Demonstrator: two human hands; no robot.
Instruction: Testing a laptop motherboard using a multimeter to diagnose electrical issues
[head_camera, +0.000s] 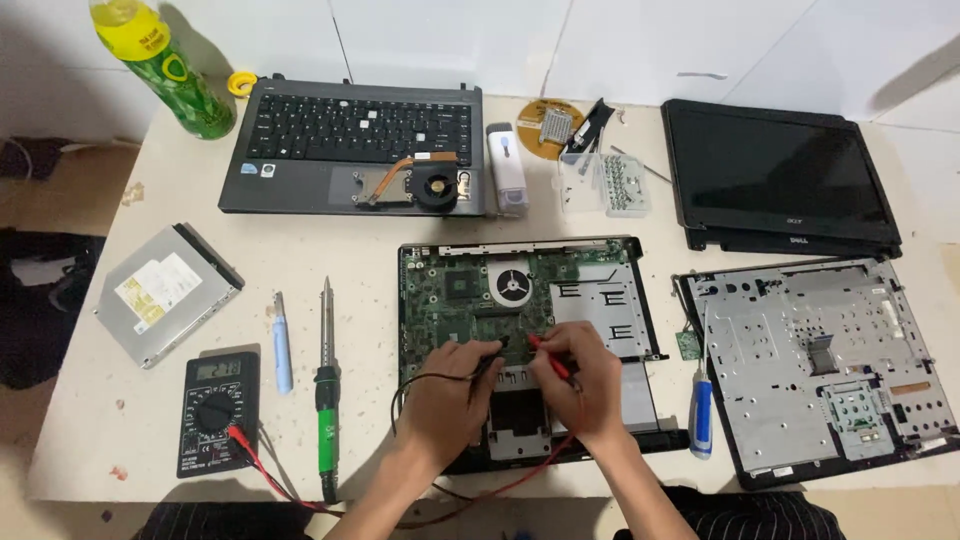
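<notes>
The opened black laptop base with exposed green motherboard (520, 310) lies flat at the table's near edge; all positions below refer to it.

The left hand (445, 395) is clenched around a black multimeter probe (488, 362), tip resting on the board's lower-middle area. The right hand (585, 380) grips a red multimeter probe (548, 352) likewise, its tip close beside the black one. Both are held pencil-fashion, apparently for fine tip control.

The black digital multimeter (218, 412) sits well left of the base, display facing the person, its leads running along the table edge. A green-handled soldering iron (326, 400) lies between them. A blue-handled screwdriver (701, 405) lies just right of the base.
</notes>
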